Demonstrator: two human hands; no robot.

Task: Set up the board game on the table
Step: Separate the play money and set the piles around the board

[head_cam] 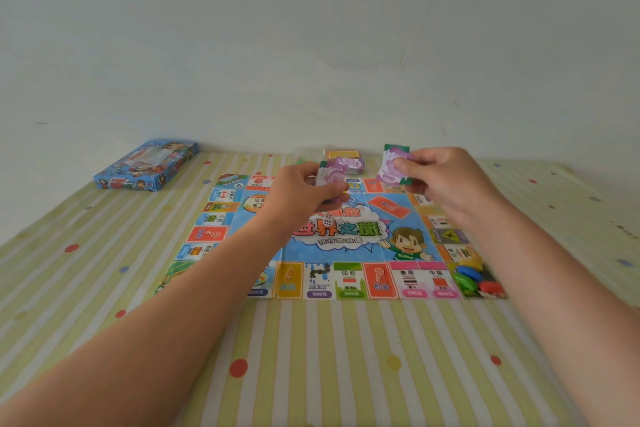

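A colourful paper game board (346, 243) lies unfolded on the striped table. My left hand (304, 191) hovers over its far half, pinching a small stack of purple play-money notes (332, 173). My right hand (446, 180) holds up another small bundle of purple and green notes (393, 166), the front one marked 500. A white die (328, 219) rests on the board's centre. Blue, green and red plastic pieces (472, 277) sit piled on the near right corner square. An orange card (389, 206) lies on the board's middle.
The blue game box (147, 165) lies at the far left by the wall. Beyond the board's far edge sit a stack of notes (355, 165) and an orange card deck (343, 153). The striped, dotted tablecloth (311, 357) stretches toward me.
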